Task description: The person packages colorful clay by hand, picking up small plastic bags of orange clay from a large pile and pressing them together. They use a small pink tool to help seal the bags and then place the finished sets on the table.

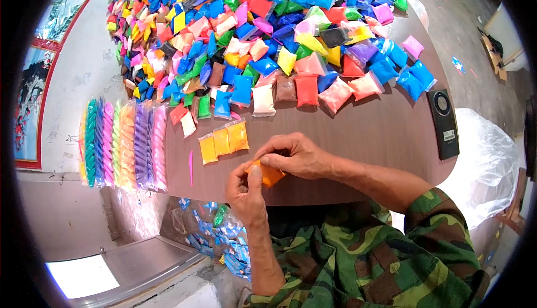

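Orange packet (271, 175) sits at the table's (363, 134) near edge, pinched at both ends: the left hand (246, 193) grips it from 7 o'clock, the right hand (295, 155) from 1 o'clock. Three filled packets (224, 140) lie at 10 o'clock, the colourful pile (268, 34) at 12, and a phone (443, 123) at 3.

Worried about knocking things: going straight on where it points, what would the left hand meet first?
Probably the three yellow-orange packets, just past the orange packet the left hand holds; depth is unclear.
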The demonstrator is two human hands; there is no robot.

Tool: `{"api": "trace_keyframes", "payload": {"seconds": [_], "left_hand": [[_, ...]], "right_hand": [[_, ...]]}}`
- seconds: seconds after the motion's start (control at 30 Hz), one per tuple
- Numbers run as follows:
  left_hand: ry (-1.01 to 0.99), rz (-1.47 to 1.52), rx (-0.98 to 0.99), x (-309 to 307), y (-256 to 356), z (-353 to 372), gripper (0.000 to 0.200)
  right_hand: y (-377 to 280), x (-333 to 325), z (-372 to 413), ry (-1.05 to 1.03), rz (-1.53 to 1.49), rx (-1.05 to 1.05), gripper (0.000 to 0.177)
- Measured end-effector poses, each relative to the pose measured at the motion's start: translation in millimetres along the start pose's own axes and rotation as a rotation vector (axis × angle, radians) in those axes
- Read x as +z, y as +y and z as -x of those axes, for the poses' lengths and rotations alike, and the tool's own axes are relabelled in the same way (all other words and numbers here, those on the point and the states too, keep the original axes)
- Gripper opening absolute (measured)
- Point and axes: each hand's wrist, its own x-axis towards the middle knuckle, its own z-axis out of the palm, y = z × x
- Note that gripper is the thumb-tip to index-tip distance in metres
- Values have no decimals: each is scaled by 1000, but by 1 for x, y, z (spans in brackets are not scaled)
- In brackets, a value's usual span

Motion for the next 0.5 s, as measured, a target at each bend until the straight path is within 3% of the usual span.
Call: {"api": "trace_keyframes", "payload": {"seconds": [0.27, 0.33, 0.5], "left_hand": [[-56, -117, -4, -5, -2, 0, 17], [-51, -17, -27, -2, 0, 2, 20], [-109, -39, -96, -5, 2, 9, 23]], "right_hand": [[1, 2, 3, 39, 112, -33, 20], [4, 2, 2, 46, 119, -70, 19], [-4, 3, 1, 84, -149, 64, 19]]}}
